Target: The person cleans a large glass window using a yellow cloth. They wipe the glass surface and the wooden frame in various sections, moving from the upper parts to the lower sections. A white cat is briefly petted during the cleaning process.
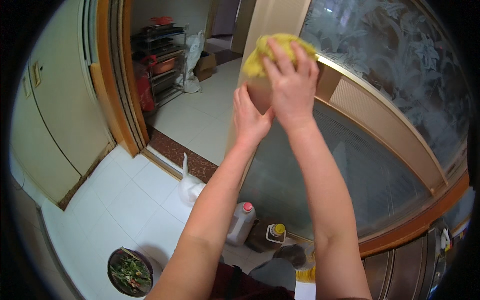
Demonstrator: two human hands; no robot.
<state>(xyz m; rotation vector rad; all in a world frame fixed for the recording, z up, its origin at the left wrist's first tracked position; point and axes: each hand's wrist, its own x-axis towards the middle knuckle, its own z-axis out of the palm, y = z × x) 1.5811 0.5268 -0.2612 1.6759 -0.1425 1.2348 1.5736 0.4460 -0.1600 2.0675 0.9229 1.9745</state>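
My right hand presses a yellow cloth against the beige frame of a sliding glass door, its fingers spread over the cloth. The cloth is bunched and slightly blurred. Just below and to the left, my left hand grips the edge of the same frame, with the thumb on its front face. To the right of my hands are the door's upper flower-patterned glass pane, a ribbed crossbar and the lower frosted pane.
A white cat is on the floor by the brown threshold. Plastic jugs, one red-capped and one yellow-capped, stand below my arms. A bin with vegetable scraps is at lower left. Beyond the doorway stands a loaded rack.
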